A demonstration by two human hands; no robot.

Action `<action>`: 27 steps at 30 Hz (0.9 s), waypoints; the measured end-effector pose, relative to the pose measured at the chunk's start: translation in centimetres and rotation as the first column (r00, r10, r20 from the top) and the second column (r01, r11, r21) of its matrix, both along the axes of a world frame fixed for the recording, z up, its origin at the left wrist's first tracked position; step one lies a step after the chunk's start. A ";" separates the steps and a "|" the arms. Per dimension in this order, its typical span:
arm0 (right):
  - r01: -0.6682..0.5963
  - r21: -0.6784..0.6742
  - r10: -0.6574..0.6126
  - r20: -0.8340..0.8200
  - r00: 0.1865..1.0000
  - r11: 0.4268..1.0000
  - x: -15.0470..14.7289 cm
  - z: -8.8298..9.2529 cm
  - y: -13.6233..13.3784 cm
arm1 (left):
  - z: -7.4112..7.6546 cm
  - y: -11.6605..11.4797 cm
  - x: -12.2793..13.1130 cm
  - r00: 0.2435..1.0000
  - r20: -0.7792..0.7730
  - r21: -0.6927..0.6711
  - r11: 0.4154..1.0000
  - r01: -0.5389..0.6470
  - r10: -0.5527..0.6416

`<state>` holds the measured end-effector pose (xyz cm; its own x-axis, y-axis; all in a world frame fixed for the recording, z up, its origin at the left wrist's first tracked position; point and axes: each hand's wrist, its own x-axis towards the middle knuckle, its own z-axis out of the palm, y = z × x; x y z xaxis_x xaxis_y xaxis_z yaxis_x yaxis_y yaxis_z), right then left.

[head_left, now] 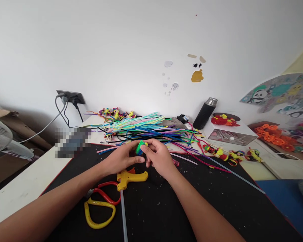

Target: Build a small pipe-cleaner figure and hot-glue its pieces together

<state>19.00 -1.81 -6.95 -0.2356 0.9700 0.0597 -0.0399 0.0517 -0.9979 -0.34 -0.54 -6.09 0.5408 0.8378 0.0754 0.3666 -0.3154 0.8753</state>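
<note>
Between both hands, just above the black mat, is a small green and blue pipe-cleaner piece [140, 148] with a bit of yellow on it. My left hand [125, 156] holds it from the left, thumb stretched along its lower side. My right hand [158, 156] pinches it from the right with thumb and fingers, covering part of it. Below the hands a yellow glue gun [132, 177] lies with a long glue stick [124, 215] in its back. Scissors with one red and one yellow handle [100, 213] lie beside it.
A heap of coloured pipe cleaners [146, 131] spreads along the wall. Finished pipe-cleaner figures [221, 153] lie on the right, others [117, 113] at the back left. A black thermos [205, 113] stands near a white box [232, 132]. A fan [5, 137] is far left.
</note>
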 end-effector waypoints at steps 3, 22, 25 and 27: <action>0.021 -0.070 -0.028 -0.102 0.994 0.997 0.3 0.5 0.2 | 0.1 -0.1 -0.2 0.999 0.052 0.029 0.999 -0.016 0.015; -0.075 -0.131 0.055 -0.152 0.987 0.989 0.2 -0.1 0.3 | 0.0 0.0 0.0 0.990 0.121 0.102 0.991 -0.084 0.072; -0.084 -0.129 0.067 -0.127 0.990 0.988 0.1 -0.3 0.2 | -0.1 0.0 0.0 0.991 0.106 0.107 0.989 -0.098 0.087; -0.081 -0.129 0.066 -0.119 0.991 0.988 0.1 -0.3 0.2 | -0.3 0.0 0.0 0.991 0.090 0.110 0.988 -0.105 0.096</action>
<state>19.15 -1.58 -7.28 -0.3056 0.9514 -0.0378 -0.1530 -0.0883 -0.9843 -0.29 -0.56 -6.40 0.4419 0.8707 0.2158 0.3276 -0.3805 0.8648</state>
